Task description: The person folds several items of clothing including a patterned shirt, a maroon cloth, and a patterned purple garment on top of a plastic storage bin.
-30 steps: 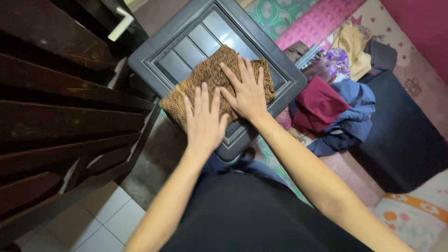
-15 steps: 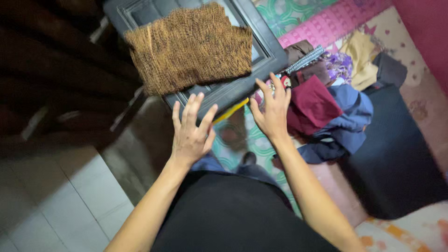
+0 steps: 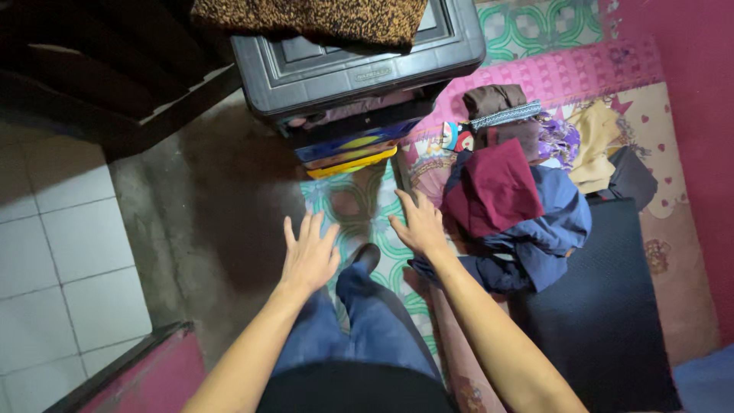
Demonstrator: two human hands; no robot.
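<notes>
My left hand (image 3: 309, 252) hovers open, fingers spread, above my blue-jeaned knee (image 3: 367, 313) and the concrete floor. My right hand (image 3: 420, 226) is open too, fingers apart, just left of a heap of clothes with a maroon cloth (image 3: 493, 191) on top of blue garments (image 3: 554, 229). Neither hand holds anything. A folded brown speckled cloth (image 3: 321, 19) lies on top of a dark grey plastic drawer cabinet (image 3: 359, 73) at the top of the view.
A green patterned mat (image 3: 382, 206) and a pink patterned mat (image 3: 550, 73) cover the floor. A dark mat (image 3: 604, 306) lies at right by a magenta wall (image 3: 703, 153). White tiles (image 3: 61, 252) are at left, dark wooden furniture (image 3: 92, 69) at upper left.
Both hands left the brown cloth on the cabinet and dropped down toward the floor; the view tilted downward, and my right hand now sits beside the clothes heap.
</notes>
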